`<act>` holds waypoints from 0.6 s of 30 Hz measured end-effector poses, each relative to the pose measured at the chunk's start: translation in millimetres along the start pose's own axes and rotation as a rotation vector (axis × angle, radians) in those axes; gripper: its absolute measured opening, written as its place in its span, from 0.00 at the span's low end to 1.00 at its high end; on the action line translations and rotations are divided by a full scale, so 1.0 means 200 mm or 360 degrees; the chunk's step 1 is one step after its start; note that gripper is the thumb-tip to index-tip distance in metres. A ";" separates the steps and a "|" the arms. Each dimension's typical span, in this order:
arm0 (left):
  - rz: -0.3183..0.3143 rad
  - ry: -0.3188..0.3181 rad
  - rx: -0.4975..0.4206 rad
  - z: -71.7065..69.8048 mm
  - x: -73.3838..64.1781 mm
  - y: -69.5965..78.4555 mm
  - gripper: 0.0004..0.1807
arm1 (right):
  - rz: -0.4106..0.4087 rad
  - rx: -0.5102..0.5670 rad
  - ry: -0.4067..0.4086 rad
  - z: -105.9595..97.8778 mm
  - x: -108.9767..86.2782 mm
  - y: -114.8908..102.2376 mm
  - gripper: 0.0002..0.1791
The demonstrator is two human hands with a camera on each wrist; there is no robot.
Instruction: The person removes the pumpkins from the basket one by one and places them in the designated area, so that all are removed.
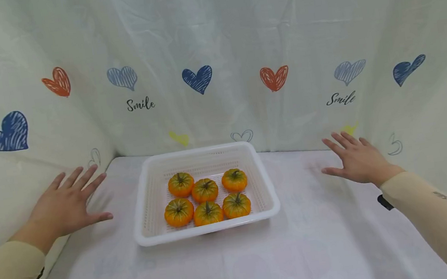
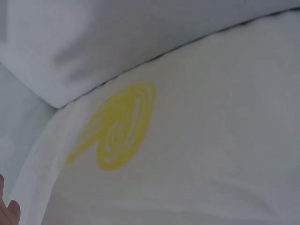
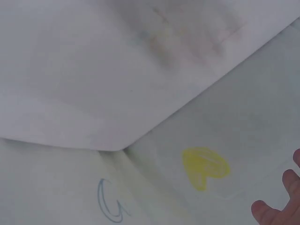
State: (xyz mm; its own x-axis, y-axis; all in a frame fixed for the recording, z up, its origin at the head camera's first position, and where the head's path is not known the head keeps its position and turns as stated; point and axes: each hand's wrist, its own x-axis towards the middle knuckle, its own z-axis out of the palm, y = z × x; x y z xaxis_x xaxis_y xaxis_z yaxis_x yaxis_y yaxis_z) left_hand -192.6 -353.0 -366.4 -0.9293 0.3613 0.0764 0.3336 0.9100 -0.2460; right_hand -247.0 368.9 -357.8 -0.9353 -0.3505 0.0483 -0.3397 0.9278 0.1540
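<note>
Several small orange pumpkins with green-tinged tops (image 1: 205, 190) sit in a white plastic basket (image 1: 271, 198) in the head view. To the left of the basket, my left hand (image 1: 65, 203) is held over the table's left edge, fingers spread and holding nothing. Far to the basket's right, my right hand (image 1: 353, 158) hovers with its fingers spread, also bare. Only fingertips (image 2: 10, 213) of the left hand show at the corner of the left wrist view. Some fingers (image 3: 279, 213) of the right hand appear at the lower right of the right wrist view.
A pale cloth covers the table (image 1: 231, 269). White curtains (image 1: 226, 27) printed with hearts and the word Smile rise along the back and both sides, close to the hands. The basket stands near the back curtain.
</note>
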 end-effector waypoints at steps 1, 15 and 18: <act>-0.0021 -0.0003 -0.0015 0.00 0.00 0.00 0.63 | -0.0005 0.0003 -0.0004 0.00 0.01 -0.01 0.56; -0.0151 0.0093 -0.0202 -0.01 0.01 0.07 0.62 | -0.0011 0.0101 -0.0041 -0.02 0.08 -0.12 0.55; -0.0158 0.0110 -0.0254 -0.01 0.01 0.10 0.62 | -0.0006 0.0119 -0.0066 -0.02 0.09 -0.14 0.56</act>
State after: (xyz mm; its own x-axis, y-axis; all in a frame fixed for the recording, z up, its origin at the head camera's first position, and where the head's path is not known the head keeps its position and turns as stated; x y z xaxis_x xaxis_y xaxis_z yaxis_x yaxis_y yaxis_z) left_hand -187.7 -334.6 -370.0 -0.9477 0.2760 0.1604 0.2667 0.9606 -0.0777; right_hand -254.5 335.7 -356.5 -0.9367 -0.3501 0.0065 -0.3485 0.9339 0.0797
